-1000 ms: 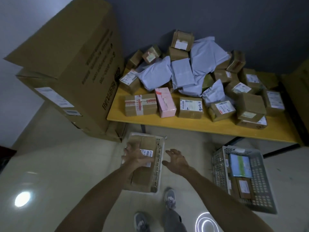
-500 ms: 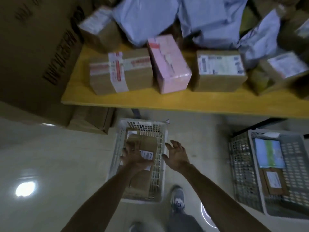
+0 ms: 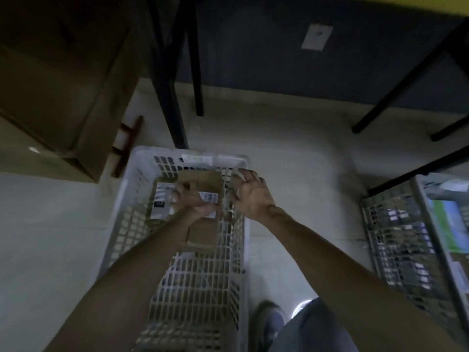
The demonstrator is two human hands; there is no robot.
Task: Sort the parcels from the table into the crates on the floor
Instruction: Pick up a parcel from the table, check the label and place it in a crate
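Your left hand rests on a parcel inside the crate on the floor, below the counter's near edge. Your right hand sits at that crate's right wall. A second crate stands well apart, rightward.

Both bare arms reached forward and down, the left hand lying flat with fingers spread, the right hand open, fingers splayed.

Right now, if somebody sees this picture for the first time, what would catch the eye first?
Most striking are the two bare arms reaching down into the white crate in the middle of the floor. There the left hand lies on a brown parcel inside it, and the right hand, fingers spread, is at the crate's right wall. A second, grey crate stands at the right edge.
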